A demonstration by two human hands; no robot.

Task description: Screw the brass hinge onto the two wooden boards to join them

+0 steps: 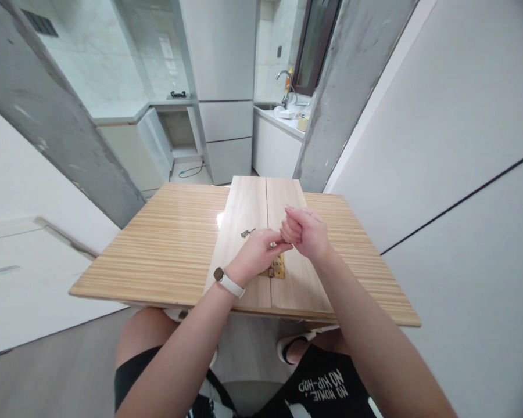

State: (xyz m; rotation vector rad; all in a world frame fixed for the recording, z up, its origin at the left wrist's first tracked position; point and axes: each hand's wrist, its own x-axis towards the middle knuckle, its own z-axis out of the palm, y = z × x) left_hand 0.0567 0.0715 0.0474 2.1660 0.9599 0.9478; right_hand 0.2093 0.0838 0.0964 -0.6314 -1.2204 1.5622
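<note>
Two pale wooden boards (248, 209) lie side by side on a striped wooden table (165, 249), their long edges meeting in a seam that runs away from the person. A brass hinge (278, 268) sits across that seam near the front end of the boards, partly hidden under the hands. The left hand (257, 252), with a white watch band (229, 283) at the wrist, rests on the left board with its fingers curled down at the hinge, seemingly pinching something small there; what it pinches is too small to make out. The right hand (305, 232) is held just above the right board, its fingers folded into a loose fist and its fingertips touching those of the left hand; whether it grips anything cannot be told. A small metal screw (246, 233) lies loose on the left board, just beyond the left hand. Beyond the table stands a white kitchen counter with a sink tap (285, 81).
</note>
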